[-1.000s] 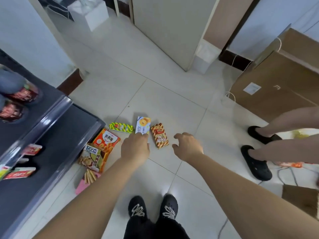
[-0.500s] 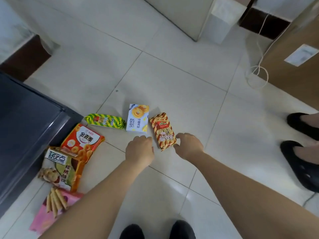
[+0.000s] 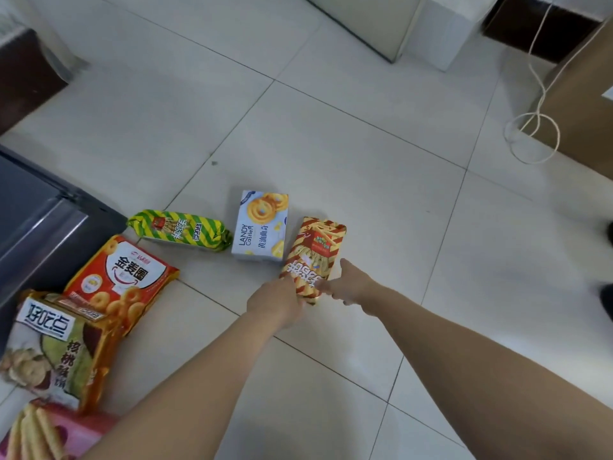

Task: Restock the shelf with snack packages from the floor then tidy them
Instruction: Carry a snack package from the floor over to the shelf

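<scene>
Red-and-gold stripes mark the snack packet [image 3: 315,247] that both hands have now reached. Half a second ago the left hand [image 3: 277,305] and right hand [image 3: 353,283] hung just short of its near end; now their fingers curl onto that end from either side and grip it, while the packet lies on the tiled floor [image 3: 331,144]. I judge this to be the start of the first lift, with every package in view yet to be shelved. Just beside it lies a closed blue-and-white biscuit box [image 3: 262,227], its contents unseen, then a green-and-yellow striped packet [image 3: 179,230]. A red ring-biscuit bag [image 3: 122,277], a walnut-biscuit bag [image 3: 56,346] and a pink packet [image 3: 49,433] overlap against the foot of the dark shelf [image 3: 33,207]. Only the outer side of the cardboard box [image 3: 583,94] at right shows, so what it holds cannot be told.
</scene>
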Demonstrator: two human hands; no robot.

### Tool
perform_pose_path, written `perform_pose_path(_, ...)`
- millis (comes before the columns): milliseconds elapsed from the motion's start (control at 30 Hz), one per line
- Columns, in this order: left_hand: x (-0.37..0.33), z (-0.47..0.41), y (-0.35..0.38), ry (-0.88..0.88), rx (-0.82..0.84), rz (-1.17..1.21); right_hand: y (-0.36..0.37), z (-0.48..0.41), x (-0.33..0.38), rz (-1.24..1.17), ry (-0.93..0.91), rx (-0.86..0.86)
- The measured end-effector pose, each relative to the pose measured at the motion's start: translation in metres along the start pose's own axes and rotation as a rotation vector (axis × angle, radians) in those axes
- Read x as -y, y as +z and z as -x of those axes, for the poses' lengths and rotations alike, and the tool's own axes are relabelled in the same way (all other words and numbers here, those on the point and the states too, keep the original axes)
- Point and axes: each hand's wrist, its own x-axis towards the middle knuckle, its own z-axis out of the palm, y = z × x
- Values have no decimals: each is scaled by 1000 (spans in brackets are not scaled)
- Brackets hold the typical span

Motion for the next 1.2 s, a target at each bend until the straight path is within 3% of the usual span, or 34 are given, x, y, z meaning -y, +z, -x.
perform_pose_path(67,5,-4,1,-58,-3,70,2,0,6,128,-45,5)
perform_pose_path(200,16,-10,4,-149,-14,214,5,-18,12,412,-124,-380)
perform_pose_path(367,15,-14,6,-304,120,634,-7,-54,16,299,-133,-188)
perform_pose_path(500,13,-20,11,-389,142,1067,-7,-56,18,369,-20,-213)
perform_pose_path(633,22,-9,11,-402,-5,1011,-4,-41,14,375,28,-286)
perform_pose_path(767,24,26,-23,-376,-114,985,-11,2,30,330,-61,-384)
perform_pose_path(1033,24,161,-159,-304,-223,974,-33,149,140,225,-208,-434)
perform_pose_path(1200,24,261,-248,-315,-392,965,-39,253,219,209,-325,-446)
